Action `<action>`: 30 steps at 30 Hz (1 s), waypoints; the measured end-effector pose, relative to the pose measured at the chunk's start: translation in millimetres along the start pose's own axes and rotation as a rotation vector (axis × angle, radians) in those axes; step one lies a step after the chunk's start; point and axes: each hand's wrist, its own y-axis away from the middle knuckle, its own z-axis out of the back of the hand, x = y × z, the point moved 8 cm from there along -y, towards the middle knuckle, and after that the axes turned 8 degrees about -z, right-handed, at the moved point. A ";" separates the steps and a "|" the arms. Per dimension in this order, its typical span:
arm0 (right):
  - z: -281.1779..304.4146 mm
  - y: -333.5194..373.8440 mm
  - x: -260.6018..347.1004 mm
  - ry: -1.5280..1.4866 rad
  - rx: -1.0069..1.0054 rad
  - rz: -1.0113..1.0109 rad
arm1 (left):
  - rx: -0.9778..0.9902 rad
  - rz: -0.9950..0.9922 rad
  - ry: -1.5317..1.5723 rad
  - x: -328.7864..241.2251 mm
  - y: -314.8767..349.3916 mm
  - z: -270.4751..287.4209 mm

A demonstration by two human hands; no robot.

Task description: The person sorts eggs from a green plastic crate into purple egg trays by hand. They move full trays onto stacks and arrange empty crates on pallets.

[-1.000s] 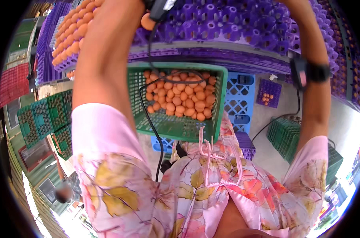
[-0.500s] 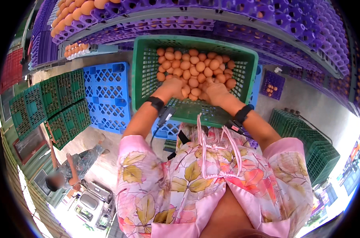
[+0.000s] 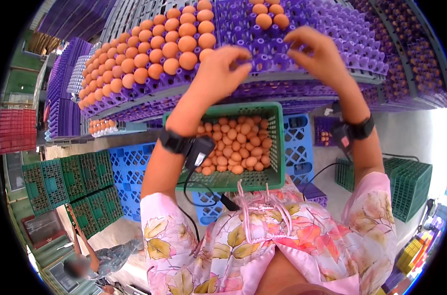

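Above a purple egg tray (image 3: 267,51), both of my hands are raised. My left hand (image 3: 221,71) hangs over its left part with thumb and fingers curved apart and nothing seen between them. My right hand (image 3: 316,53) is over the right part, fingers bent and spread, with no egg seen in it. A small group of brown eggs (image 3: 263,20) sits in the tray's far cups, between and beyond my hands. Nearer to me, the green plastic crate (image 3: 233,185) holds many loose brown eggs (image 3: 237,147); my left forearm passes over its left side.
Trays filled with brown eggs (image 3: 149,54) stand at the left. Purple trays are stacked (image 3: 351,44) at the right. Blue pallets (image 3: 127,164) lie beneath the crate. Green crates stand at left (image 3: 68,179) and right (image 3: 413,184). A person (image 3: 105,258) reaches toward the left crates.
Both hands have left the crate's eggs and moved up and forward over the purple tray, spreading apart. My view has shifted forward, so the crate appears lower.
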 end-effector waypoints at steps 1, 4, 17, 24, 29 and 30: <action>26.4 -43.4 1.5 0.248 -0.070 0.179 | -0.147 -0.174 -0.234 -17.0 -47.7 16.1; 5.2 -88.8 -36.8 0.327 -0.008 0.233 | 0.058 -0.170 -0.611 10.5 -116.0 -24.9; 14.8 -144.5 -104.2 -0.803 0.176 -0.254 | 0.026 0.522 0.438 94.5 -155.5 5.4; -36.4 -163.4 -87.8 0.522 0.053 0.236 | 0.291 0.102 -0.783 75.2 -181.1 -47.5; 3.5 -162.4 -115.4 -0.074 0.332 -0.197 | 0.239 0.421 -0.209 81.8 -183.8 -22.5; 12.7 -167.0 -113.5 -0.017 0.245 -0.132 | 0.066 0.390 -0.137 96.1 -186.3 -11.3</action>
